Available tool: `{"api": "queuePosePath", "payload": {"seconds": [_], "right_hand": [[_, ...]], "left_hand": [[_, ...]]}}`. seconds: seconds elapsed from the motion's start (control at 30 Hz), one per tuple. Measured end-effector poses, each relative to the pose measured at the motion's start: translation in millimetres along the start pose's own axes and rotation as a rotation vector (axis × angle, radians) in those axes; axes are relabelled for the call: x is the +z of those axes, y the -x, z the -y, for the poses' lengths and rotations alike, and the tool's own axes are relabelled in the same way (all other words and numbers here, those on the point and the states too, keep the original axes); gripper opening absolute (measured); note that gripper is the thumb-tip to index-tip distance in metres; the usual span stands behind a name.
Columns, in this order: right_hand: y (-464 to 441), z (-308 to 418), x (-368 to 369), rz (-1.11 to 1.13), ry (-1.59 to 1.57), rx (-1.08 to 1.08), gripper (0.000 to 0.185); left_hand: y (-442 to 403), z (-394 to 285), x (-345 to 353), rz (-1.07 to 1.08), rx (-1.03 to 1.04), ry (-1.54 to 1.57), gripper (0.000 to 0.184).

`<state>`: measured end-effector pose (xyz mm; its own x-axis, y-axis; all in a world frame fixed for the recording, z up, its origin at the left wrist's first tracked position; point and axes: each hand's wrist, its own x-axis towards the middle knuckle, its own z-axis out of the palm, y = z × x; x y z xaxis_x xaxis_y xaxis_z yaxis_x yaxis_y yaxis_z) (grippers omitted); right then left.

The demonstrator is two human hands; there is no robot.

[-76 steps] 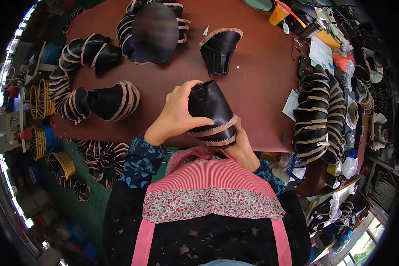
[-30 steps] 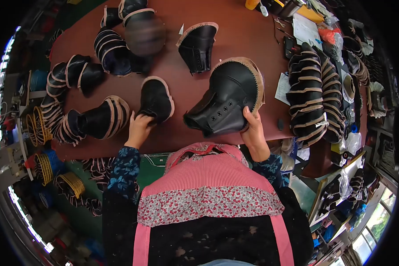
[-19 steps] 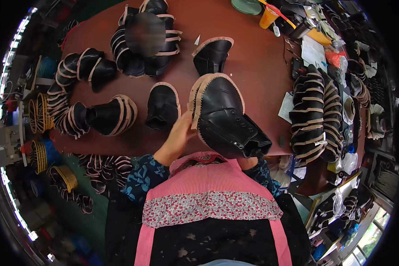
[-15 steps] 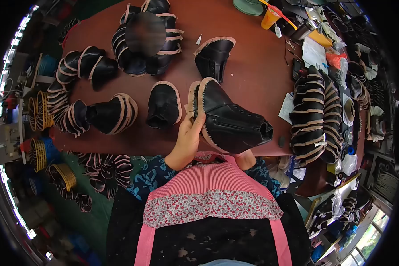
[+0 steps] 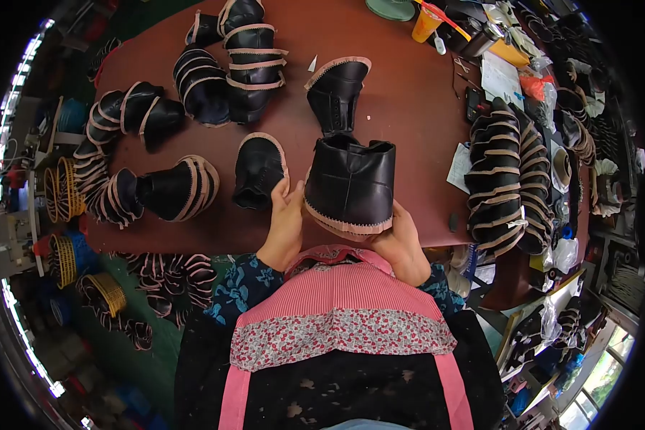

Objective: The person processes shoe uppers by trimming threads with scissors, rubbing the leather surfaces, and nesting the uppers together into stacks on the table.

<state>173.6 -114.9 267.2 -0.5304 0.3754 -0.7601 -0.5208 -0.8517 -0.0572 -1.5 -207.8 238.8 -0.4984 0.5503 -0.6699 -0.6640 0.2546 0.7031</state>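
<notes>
Between my hands, over the table's near edge, is a black leather boot upper (image 5: 351, 179), its ankle opening pointing away from me and its tan zigzag-stitched rim towards me. My right hand (image 5: 403, 247) grips the rim's right side, its fingers partly hidden underneath. At the rim's left side is my left hand (image 5: 285, 226), fingers curled and pressed near the edge. A single upper (image 5: 259, 172) lies flat just left of it. Another upper (image 5: 337, 93) lies beyond the held one, tan edge facing away.
Nested rows of uppers lie at the left (image 5: 97, 168), at the back (image 5: 254, 68) and at the right (image 5: 496, 183) of the red-brown table (image 5: 416, 93). Papers (image 5: 502, 77), an orange cup (image 5: 426, 25) and a flask (image 5: 482, 39) are at the back right.
The held upper has turned from lying sideways, opening to the right, to opening away from me. My left hand has shifted left and my right hand shows more. Earlier, a single upper was laid down at left.
</notes>
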Motion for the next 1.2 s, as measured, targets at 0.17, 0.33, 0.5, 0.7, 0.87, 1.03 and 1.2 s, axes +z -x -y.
{"api": "queuePosePath", "payload": {"seconds": [0.17, 0.33, 0.5, 0.7, 0.87, 1.03, 1.2], "right_hand": [[4.4, -8.0, -3.6, 0.017, 0.150, -0.026, 0.051], [14.8, -13.5, 0.8, 0.087, 0.278, -0.128, 0.054], [-0.6, -9.7, -19.2, 0.052, 0.269, -0.176, 0.053], [-14.3, -8.9, -21.7, 0.106, 0.255, -0.341, 0.051], [-45.2, -7.1, -41.7, 0.021, 0.224, -0.511, 0.049], [-40.6, 31.0, -48.5, -0.107, 0.310, -0.895, 0.041], [-35.0, 52.0, -40.6, -0.005, 0.286, -0.729, 0.048]], "left_hand": [[18.0, -37.5, -4.3, -0.083, 1.031, -0.427, 0.046], [59.5, -80.2, 8.4, 0.127, 1.314, -1.202, 0.058], [62.2, -60.8, 7.9, 0.146, 1.205, -1.108, 0.049], [64.0, -49.3, 11.4, 0.143, 0.955, -0.960, 0.034], [53.9, -20.8, -20.9, 0.218, 0.920, -0.858, 0.026], [55.0, -65.6, -80.9, 0.029, 1.267, -1.380, 0.018], [-46.6, -11.0, -143.2, -0.046, 1.033, -1.716, 0.015]]}}
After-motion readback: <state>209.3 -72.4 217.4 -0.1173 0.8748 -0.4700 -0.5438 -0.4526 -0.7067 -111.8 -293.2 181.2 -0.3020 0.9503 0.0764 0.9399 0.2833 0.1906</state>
